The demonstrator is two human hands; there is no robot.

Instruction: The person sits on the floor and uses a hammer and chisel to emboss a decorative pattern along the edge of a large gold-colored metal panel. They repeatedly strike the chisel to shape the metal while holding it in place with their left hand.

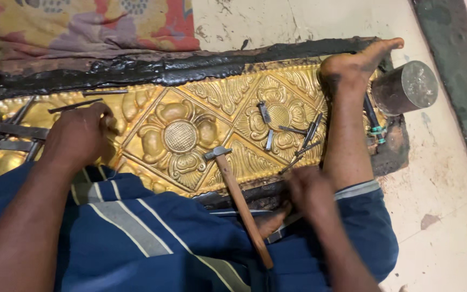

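A gold-coloured embossed metal panel [190, 103] with flower patterns lies on the floor, bedded in black pitch [152, 67]. My left hand [78, 136] rests on its left part, fingers curled under, beside flat metal tools [4, 138]. My right hand [308, 186] is blurred at the panel's near edge, touching the ends of thin metal punches [304, 145]; whether it grips one is unclear. Between my hands lies a wooden-handled hammer [240, 203], its head on the panel. My bare foot [352, 64] presses on the panel's right end.
A dull metal cylinder [406, 86] lies on its side just right of the foot. More small punches [266, 116] rest on the right flower. A patterned cloth [82, 24] lies beyond the pitch. Pale stained floor [439, 205] extends to the right.
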